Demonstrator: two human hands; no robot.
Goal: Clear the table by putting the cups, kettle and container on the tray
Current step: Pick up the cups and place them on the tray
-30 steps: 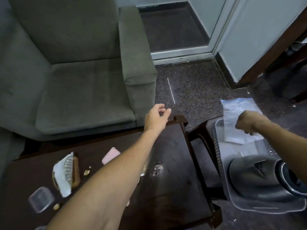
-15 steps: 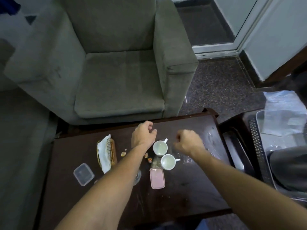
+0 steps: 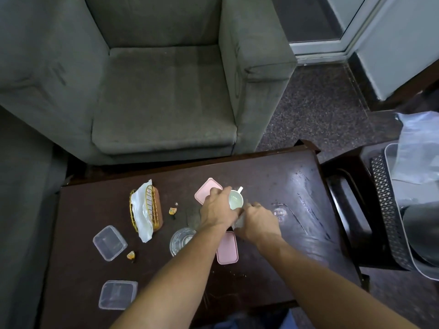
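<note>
On the dark wooden table (image 3: pixel 273 184), my left hand (image 3: pixel 217 210) grips the rim of a white cup (image 3: pixel 236 200) whose handle points away from me. Just to its right, my right hand (image 3: pixel 257 222) curls over a second white cup (image 3: pixel 238 222), of which only a sliver shows under the fingers. Two clear plastic containers (image 3: pixel 109 242) (image 3: pixel 118 294) lie at the table's left front. The white tray (image 3: pixel 387 157) sits on a dark stool at the right edge, with the grey kettle (image 3: pixel 421 224) on it.
Two pink lids (image 3: pixel 207 189) (image 3: pixel 227 250) lie beside my hands, and a glass bowl (image 3: pixel 181 241) stands under my left forearm. A gold wire basket with a napkin (image 3: pixel 146 212) stands to the left. A plastic bag (image 3: pixel 420 148) lies on the tray. A grey armchair (image 3: pixel 164 96) stands behind the table.
My view has swung from the tray back to the table. Both hands have come down onto the two white cups and closed round them.
</note>
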